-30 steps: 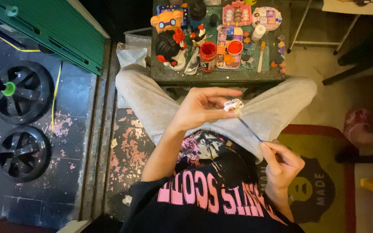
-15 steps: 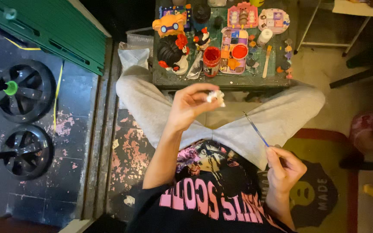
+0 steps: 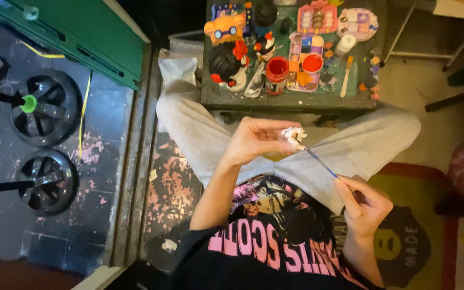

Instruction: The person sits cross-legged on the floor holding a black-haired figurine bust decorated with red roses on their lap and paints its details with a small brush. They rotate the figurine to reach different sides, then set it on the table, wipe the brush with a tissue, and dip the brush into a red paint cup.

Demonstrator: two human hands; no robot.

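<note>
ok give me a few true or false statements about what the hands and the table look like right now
1. The left hand holds a small white figurine. True.
2. The right hand holds a thin brush with its tip at the figurine. True.
3. The right hand is dipping the brush into the red paint pot. False: the brush is over the lap, away from the table.
4. Both hands rest flat on the table. False: both are raised above the grey trousers.
5. An orange toy car sits on the table. True.
</note>
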